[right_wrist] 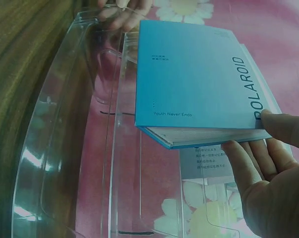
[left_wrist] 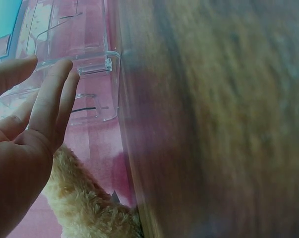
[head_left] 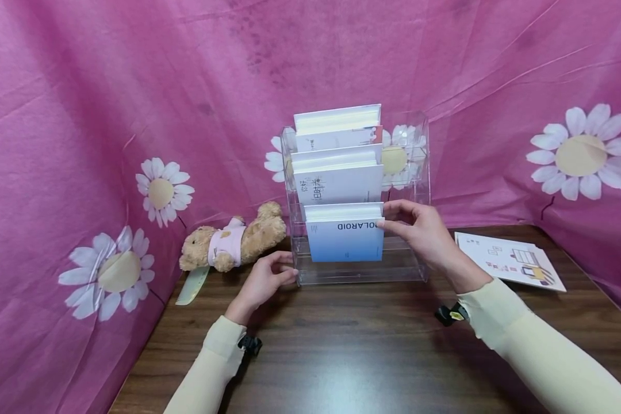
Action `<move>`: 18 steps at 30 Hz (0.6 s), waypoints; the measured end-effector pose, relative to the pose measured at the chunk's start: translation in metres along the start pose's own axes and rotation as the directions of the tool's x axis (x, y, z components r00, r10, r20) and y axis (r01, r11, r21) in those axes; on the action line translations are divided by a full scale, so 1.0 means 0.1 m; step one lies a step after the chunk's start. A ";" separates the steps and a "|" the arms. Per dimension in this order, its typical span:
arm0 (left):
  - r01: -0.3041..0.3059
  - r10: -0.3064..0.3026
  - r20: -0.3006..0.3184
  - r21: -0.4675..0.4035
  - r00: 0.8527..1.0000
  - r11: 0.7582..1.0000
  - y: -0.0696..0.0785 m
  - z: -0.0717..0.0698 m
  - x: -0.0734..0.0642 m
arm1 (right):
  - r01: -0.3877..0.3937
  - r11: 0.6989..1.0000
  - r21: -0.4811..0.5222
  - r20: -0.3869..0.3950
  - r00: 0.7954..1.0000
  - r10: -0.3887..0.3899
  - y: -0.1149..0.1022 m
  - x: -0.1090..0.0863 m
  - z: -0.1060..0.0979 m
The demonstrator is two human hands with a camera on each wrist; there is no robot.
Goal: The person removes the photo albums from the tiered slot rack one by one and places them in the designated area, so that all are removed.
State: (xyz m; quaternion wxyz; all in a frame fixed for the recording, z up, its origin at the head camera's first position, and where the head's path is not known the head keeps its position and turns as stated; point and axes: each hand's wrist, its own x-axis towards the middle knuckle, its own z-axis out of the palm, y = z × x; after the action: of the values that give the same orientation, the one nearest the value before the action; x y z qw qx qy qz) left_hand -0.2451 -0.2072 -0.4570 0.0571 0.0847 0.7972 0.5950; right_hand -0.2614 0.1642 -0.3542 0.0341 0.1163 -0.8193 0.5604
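Observation:
A blue photo album [head_left: 347, 241] lettered POLAROID stands in the front tier of a clear plastic rack [head_left: 362, 276]. My right hand [head_left: 424, 236] pinches its upper right corner, thumb on the front cover and fingers behind. The right wrist view shows the album [right_wrist: 189, 79] close up, its pages partly visible. At the rack's lower left side is my left hand [head_left: 264, 282], with the fingers fairly straight and the fingertips by the clear side panel. In the left wrist view, the thumb and fingers of the left hand [left_wrist: 32, 119] stand apart in front of the rack [left_wrist: 89, 69].
White albums [head_left: 336, 178] fill the rack's tiers behind. To the left lie a teddy bear [head_left: 227, 241] in a pink shirt and a pale comb [head_left: 192, 286]. A white printed booklet or card stack [head_left: 509, 261] lies at right. Pink floral cloth [head_left: 227, 86] hangs behind the wooden table [head_left: 341, 356].

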 end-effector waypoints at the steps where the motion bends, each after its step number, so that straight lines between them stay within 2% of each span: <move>1: 0.000 0.000 -0.002 -0.001 1.000 1.000 0.00 0.00 0.00 | 0.000 1.000 -0.013 -0.001 1.000 0.000 0.01 -0.01 0.00; 6: 0.002 -0.002 -0.007 -0.003 1.000 1.000 0.00 0.01 0.00 | 0.023 0.998 -0.058 -0.012 1.000 -0.024 0.04 -0.09 0.01; 18: 0.001 -0.001 -0.012 0.005 1.000 1.000 -0.01 0.01 0.00 | 0.019 1.000 -0.020 0.040 0.999 -0.018 0.18 -0.26 0.20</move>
State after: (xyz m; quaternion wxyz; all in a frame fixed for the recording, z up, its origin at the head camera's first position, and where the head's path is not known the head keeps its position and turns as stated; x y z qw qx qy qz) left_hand -0.2452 -0.2061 -0.4585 0.0526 0.0808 0.7990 0.5935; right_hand -0.2387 0.1563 -0.3826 0.0244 0.1347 -0.8244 0.5491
